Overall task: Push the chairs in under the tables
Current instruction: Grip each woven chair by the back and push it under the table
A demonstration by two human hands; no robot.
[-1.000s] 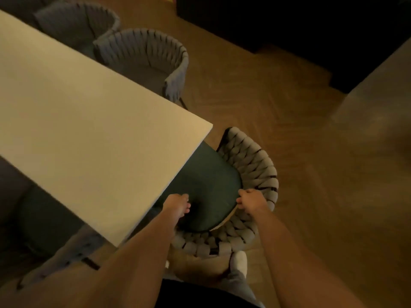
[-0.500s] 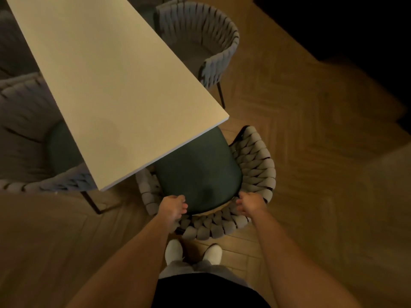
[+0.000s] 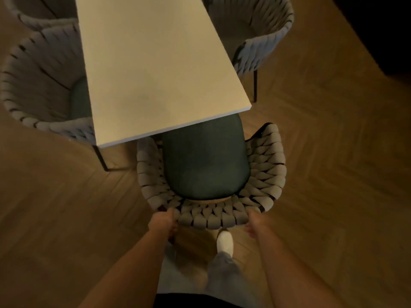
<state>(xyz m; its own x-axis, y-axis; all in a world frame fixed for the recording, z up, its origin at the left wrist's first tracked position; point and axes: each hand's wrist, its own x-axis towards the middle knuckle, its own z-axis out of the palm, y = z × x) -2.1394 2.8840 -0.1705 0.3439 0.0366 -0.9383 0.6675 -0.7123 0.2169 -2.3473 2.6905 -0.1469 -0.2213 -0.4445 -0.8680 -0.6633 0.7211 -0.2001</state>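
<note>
Both the left hand [image 3: 163, 224] and the right hand [image 3: 253, 225] are gripping the woven grey back of the chair [image 3: 262, 172]. Its dark green seat is sitting partly under the table [image 3: 155, 63] end.

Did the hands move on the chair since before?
Yes. Left hand and right hand slid back off the green seat cushion edge to the outer woven backrest, nearer the person.

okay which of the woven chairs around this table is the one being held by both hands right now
The woven chair at the table's near short end: the left hand and right hand grip its backrest. The side chairs go untouched.
</note>
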